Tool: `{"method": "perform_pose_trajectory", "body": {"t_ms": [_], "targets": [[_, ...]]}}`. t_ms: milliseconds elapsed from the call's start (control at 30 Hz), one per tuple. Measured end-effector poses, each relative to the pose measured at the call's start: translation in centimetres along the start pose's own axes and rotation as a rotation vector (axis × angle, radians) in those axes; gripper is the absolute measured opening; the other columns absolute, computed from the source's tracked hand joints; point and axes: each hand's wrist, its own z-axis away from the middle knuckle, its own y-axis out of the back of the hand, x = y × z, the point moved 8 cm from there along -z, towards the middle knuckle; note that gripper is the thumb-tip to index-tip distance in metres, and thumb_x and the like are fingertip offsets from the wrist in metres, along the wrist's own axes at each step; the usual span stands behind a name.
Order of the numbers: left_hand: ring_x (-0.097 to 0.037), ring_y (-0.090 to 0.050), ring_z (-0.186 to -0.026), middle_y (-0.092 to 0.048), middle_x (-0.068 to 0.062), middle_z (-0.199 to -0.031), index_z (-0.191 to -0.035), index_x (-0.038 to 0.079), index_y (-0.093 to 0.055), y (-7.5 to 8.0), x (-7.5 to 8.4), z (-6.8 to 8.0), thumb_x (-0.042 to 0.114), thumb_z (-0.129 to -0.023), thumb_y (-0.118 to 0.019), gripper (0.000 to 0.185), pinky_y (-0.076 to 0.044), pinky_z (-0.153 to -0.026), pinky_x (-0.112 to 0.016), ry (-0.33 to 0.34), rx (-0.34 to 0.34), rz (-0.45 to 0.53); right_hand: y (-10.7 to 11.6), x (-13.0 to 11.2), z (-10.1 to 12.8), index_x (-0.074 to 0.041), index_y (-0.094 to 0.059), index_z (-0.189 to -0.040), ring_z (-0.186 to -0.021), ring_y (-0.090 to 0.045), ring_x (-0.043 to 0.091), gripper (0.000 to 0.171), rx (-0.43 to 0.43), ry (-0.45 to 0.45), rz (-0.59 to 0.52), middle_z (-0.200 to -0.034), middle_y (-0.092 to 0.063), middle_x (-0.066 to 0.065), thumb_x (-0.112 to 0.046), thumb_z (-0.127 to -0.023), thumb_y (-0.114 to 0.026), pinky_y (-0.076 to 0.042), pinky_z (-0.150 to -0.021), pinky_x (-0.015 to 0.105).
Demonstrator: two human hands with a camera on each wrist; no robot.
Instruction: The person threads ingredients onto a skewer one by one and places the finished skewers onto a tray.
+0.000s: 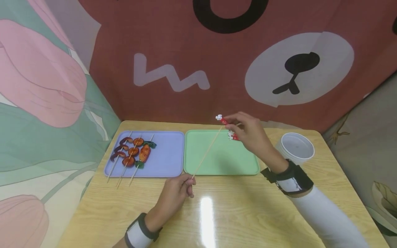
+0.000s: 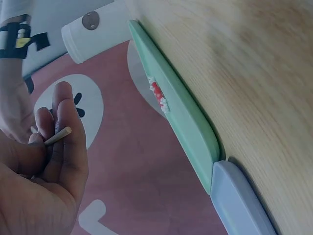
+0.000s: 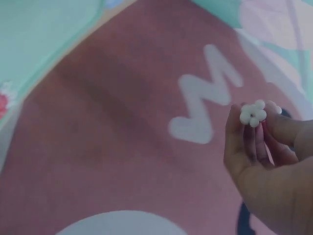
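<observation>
1. At table centre, left hand (image 1: 175, 193) pinches the near end of a bare wooden skewer (image 1: 207, 151); fingers curled round the stick, its blunt butt poking out between them in the left wrist view (image 2: 63, 132).
2. Skewer slants up toward 1 o'clock, crossing over the green tray (image 1: 198, 168), tip pointing at the right hand.
3. Right hand (image 1: 248, 132), raised above the tray's far right corner, pinches a red-and-white food piece (image 1: 221, 119) between thumb and fingertips; the white flower-shaped end shows in the right wrist view (image 3: 253, 113).
4. Piece sits just off the skewer tip; whether the two touch cannot be told.
5. Second red-and-white piece (image 1: 232, 136) shows below the right hand, over the green tray's far right corner; also seen over the tray rim from the left wrist (image 2: 157, 93).
6. Purple tray (image 1: 170, 165) at 9 o'clock of the green one, edges touching. It holds three loaded skewers (image 1: 131, 155) with brown-red slices and green bits.
7. White cup (image 1: 296, 146) at 3 o'clock of the green tray, near the right wrist.
</observation>
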Motion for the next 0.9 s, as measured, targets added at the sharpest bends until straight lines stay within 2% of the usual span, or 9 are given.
{"method": "perform_pose_trajectory", "body": {"t_ms": [133,300,433,667,767,900], "targets": [[-0.003,-0.062,-0.056,-0.062,0.003,-0.063,-0.089,0.005,-0.071,0.0,0.0,0.0,0.001,-0.098,-0.063,0.012,-0.057,-0.054,-0.014,-0.02,0.015,-0.026,0.7,-1.8,0.5,-0.01,-0.074,-0.115,-0.087,-0.068,0.013,0.025,0.029,0.004,0.007,-0.1,-0.07,0.002,-0.011,-0.091,-0.077,-0.057,-0.074,0.013],[-0.002,-0.062,-0.055,-0.061,0.003,-0.062,-0.088,0.004,-0.07,0.1,0.1,0.0,0.0,-0.098,-0.063,0.013,-0.056,-0.053,-0.012,-0.03,0.034,-0.042,0.9,-2.9,1.0,-0.012,-0.075,-0.114,-0.085,-0.069,0.013,0.024,0.03,0.003,-0.021,-0.101,-0.071,0.001,-0.012,-0.089,-0.077,-0.058,-0.071,0.017],[-0.002,-0.061,-0.054,-0.061,0.003,-0.061,-0.087,0.004,-0.07,0.1,0.2,0.1,0.002,-0.098,-0.064,0.013,-0.056,-0.053,-0.011,-0.036,0.051,-0.055,0.9,-3.5,1.3,-0.011,-0.075,-0.113,-0.086,-0.07,0.013,0.024,0.033,0.035,-0.034,-0.102,-0.071,0.001,-0.011,-0.089,-0.078,-0.06,-0.073,0.018],[-0.002,-0.06,-0.053,-0.06,0.003,-0.06,-0.086,0.005,-0.07,0.1,0.7,0.2,0.003,-0.097,-0.066,0.012,-0.056,-0.052,-0.011,-0.044,0.073,-0.065,1.3,-4.9,1.9,-0.011,-0.078,-0.11,-0.085,-0.067,0.009,0.027,0.114,0.204,0.015,-0.101,-0.073,0.0,-0.009,-0.084,-0.082,-0.055,-0.071,0.01],[-0.001,-0.06,-0.052,-0.06,0.002,-0.06,-0.086,0.004,-0.071,0.0,1.0,0.2,0.002,-0.096,-0.066,0.012,-0.055,-0.051,-0.011,-0.045,0.083,-0.055,1.6,-5.8,2.4,-0.009,-0.079,-0.109,-0.077,-0.063,0.009,0.028,0.186,0.291,0.048,-0.094,-0.073,0.001,-0.006,-0.081,-0.083,-0.048,-0.064,0.008],[-0.002,-0.06,-0.051,-0.061,0.001,-0.059,-0.084,0.002,-0.071,0.0,1.4,0.4,-0.001,-0.095,-0.067,0.012,-0.054,-0.049,-0.011,-0.054,0.119,-0.048,1.7,-6.8,3.0,-0.008,-0.081,-0.106,-0.065,-0.057,0.01,0.029,0.276,0.357,0.089,-0.081,-0.069,0.003,-0.004,-0.078,-0.086,-0.038,-0.054,0.011]]}}
